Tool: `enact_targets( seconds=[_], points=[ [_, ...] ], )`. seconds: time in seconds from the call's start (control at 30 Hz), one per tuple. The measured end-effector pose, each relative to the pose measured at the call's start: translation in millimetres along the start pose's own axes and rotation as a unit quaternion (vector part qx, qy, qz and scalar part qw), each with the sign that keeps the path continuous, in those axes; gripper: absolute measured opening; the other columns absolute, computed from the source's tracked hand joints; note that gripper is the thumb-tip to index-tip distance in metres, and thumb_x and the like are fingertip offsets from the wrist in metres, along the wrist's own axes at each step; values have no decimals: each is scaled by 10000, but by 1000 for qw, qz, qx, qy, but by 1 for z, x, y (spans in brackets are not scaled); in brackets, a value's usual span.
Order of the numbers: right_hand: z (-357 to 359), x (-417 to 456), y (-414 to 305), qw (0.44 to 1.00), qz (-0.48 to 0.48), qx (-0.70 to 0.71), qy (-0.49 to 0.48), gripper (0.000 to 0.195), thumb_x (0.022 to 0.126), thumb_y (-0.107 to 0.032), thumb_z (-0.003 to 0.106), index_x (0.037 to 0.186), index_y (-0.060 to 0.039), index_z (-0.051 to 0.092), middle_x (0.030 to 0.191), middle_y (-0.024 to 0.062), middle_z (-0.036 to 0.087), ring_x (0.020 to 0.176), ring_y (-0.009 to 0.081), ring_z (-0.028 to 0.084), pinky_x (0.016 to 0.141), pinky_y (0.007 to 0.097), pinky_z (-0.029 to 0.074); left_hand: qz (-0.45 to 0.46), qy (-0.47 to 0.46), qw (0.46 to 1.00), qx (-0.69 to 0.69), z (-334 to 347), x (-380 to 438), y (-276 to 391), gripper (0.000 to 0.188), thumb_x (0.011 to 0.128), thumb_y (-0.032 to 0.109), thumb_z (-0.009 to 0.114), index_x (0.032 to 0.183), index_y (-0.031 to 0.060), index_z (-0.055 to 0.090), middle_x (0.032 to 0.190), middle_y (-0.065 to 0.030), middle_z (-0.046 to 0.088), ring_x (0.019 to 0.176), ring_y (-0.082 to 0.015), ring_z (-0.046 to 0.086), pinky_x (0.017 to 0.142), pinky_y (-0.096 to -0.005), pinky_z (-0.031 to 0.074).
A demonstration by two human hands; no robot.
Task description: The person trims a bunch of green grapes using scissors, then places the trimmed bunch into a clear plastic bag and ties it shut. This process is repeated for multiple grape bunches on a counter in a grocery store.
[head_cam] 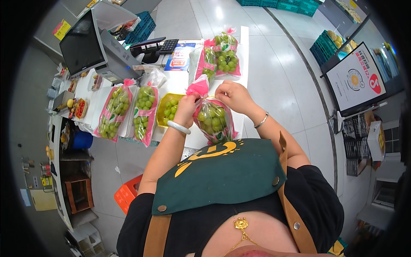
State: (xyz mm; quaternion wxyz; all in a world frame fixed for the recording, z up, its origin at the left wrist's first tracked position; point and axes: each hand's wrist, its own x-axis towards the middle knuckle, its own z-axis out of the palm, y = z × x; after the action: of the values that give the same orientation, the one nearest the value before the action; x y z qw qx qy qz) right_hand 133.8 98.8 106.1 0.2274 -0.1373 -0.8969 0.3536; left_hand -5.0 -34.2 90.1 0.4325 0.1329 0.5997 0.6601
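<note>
A clear and pink plastic bag of green grapes (212, 120) stands upright on the counter's near edge, just before my apron. My left hand (187, 110) grips its gathered neck from the left, below the flared pink top (198, 86). On the other side, my right hand (236, 96) has its fingertips pinched at the neck, on what looks like a thin pale strip; its exact kind is too small to tell. Left of the bag, partly behind my left hand, is a yellow tray of loose green grapes (167, 109).
Bagged grapes lie to the left (115, 112), (145, 110) and beyond my hands (226, 56), (207, 64) on the white counter (242, 61). A monitor (83, 43) and keypad (169, 46) occupy the far left. An orange stool (126, 194) stands by my left elbow; a framed sign (354, 80) is at right.
</note>
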Motion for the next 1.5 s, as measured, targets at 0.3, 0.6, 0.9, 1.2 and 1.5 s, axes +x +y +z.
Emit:
enact_targets(
  seconds=[0.3,0.6,0.9,1.2,1.5],
  points=[
    [-3,1,-15,990,-75,107,-59,42,763,-97,603,801,-83,616,748,70,550,724,263,565,647,350,455,-27,-17,999,-31,-4,0,3,165,860,122,502,892,18,627,851,-69,634,750,-151,584,693,-297,468],
    [6,22,5,981,95,168,24,109,818,-153,593,802,-48,620,760,69,602,703,169,567,623,301,446,-2,-133,989,-62,5,-12,10,184,882,122,531,1031,41,603,973,-32,626,895,-140,588,817,-272,455],
    [-19,49,-33,986,-3,79,-144,104,807,-145,624,825,-44,642,747,65,615,643,145,566,610,281,448,358,-131,853,356,9,-15,-1,261,791,-4,537,1039,37,606,913,-73,653,822,-189,624,713,-304,479],
    [-2,45,-38,983,-136,-125,12,100,744,-168,618,726,-70,612,730,98,588,705,295,588,620,401,463,398,127,851,319,20,-12,-32,423,640,70,729,996,56,502,832,-152,624,767,-346,621,652,-380,490],
    [12,28,-38,899,-323,-292,-54,133,702,-157,580,834,-136,582,866,21,507,901,193,487,799,359,349,315,12,827,466,-7,42,-25,310,773,253,619,1016,84,527,923,-159,611,865,-371,583,718,-428,469]
  ],
)
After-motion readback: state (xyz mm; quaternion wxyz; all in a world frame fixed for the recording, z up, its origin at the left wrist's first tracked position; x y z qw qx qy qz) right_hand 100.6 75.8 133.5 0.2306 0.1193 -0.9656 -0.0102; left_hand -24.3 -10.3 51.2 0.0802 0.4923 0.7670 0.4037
